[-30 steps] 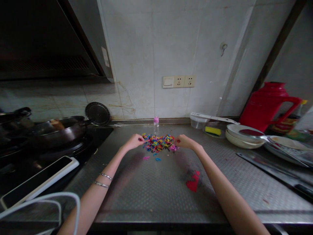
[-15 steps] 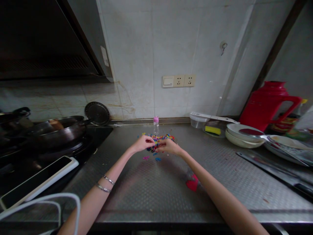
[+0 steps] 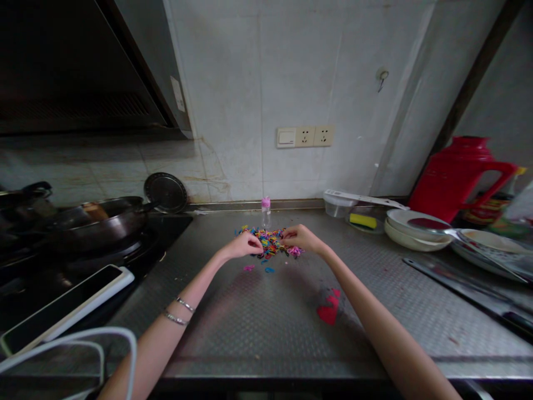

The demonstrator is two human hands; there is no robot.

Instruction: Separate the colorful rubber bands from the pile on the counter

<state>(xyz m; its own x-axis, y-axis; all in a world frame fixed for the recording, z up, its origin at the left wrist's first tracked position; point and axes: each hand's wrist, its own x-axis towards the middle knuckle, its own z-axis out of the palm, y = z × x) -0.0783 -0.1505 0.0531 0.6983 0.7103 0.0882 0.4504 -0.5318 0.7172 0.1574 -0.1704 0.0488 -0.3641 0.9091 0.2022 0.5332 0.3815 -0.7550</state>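
Note:
A loose pile of small, brightly coloured rubber bands lies on the metal counter. At its left edge, my left hand has thumb and fingers pinched together; whatever is between them is too small to make out. My right hand reaches into the right side of the pile with its fingertips close together, and I cannot make out what they hold. Just behind the pile stands a small clear bottle with a pink cap. A few pink and blue bands lie apart, nearer to me.
Left are a phone-like device with a white cable, and a steel pan on the stove. Right are a plastic tub, yellow sponge, stacked bowls and a red thermos. Red heart shapes lie beside my right forearm.
My right hand has moved right and slightly away from me, apart from my left hand. More of the pile shows between them. The left hand has barely shifted.

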